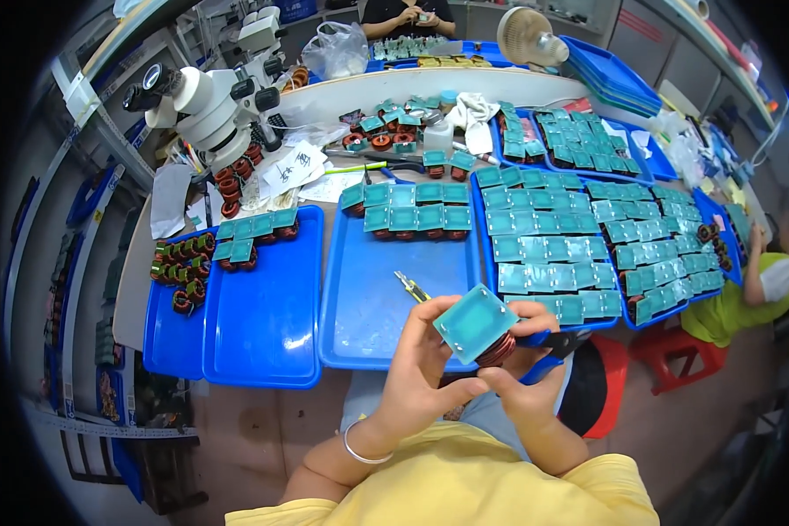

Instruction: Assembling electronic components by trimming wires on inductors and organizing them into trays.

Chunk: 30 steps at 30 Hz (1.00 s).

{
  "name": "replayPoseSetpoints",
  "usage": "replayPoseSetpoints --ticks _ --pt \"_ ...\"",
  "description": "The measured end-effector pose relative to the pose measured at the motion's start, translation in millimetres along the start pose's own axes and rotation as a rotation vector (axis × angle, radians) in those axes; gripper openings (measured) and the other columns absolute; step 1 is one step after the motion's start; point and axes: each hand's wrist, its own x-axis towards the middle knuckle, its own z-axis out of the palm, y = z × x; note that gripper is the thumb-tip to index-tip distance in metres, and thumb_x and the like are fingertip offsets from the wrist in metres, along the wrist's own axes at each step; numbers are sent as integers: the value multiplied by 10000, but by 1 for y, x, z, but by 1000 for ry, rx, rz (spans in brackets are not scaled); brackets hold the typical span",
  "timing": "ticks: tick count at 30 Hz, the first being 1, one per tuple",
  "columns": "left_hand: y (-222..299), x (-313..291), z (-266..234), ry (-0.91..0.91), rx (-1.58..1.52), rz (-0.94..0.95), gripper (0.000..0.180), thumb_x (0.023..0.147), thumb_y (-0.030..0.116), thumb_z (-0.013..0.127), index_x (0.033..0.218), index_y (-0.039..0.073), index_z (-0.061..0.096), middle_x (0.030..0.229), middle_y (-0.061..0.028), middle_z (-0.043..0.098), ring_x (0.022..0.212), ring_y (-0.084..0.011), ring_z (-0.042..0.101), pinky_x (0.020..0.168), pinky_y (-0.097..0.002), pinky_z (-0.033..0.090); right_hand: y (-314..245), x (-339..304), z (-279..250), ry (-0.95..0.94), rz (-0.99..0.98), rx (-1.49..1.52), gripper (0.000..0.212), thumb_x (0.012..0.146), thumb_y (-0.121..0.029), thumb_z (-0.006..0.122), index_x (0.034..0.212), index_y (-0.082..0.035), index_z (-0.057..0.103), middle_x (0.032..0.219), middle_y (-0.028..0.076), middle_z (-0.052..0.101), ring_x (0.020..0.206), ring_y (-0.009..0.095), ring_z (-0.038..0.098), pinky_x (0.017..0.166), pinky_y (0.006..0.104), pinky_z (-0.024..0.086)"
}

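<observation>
So the teal-topped coil (476,324) is up off the table, tilted over the near edge of the middle blue tray (394,302), with the left hand (421,368) pinching its left side, thumb and fingers closed in, and the right hand (530,386) curled around the other side with a blue-handled tool (545,355) tucked in there too. Just behind it there's a yellow-handled tool (411,287) lying in that tray, which has similar coils (416,210) lined up at the far end. Further out, packed trays (543,237) sit to the right and a white microscope (203,110) stands back left.
</observation>
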Motion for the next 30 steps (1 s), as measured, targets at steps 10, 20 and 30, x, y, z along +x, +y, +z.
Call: replayPoseSetpoints --ticks 10,20,30 --pt "6 2 -8 71 -198 -268 742 808 316 658 1336 -30 269 1233 -171 479 1120 -242 505 951 -376 421 -23 -5 -13 -155 -114 -539 380 653 -34 733 979 -10 541 1019 154 545 912 238 541 802 311 421" --pt "7 -8 -16 31 -242 -358 716 833 391 601 1309 -58 310 1295 -229 426 1155 -275 484 984 -399 385 -25 -4 -15 -126 -86 -508 335 682 22 672 985 5 530 1018 155 518 764 155 552 722 263 449" --pt "-13 -12 -36 -162 -796 -416 550 917 341 364 1306 -48 347 1319 -206 408 1175 -299 451 1012 -439 327 -26 -5 -6 -198 -79 -505 326 719 -44 662 1000 11 508 1020 136 456 821 172 528 716 278 459"
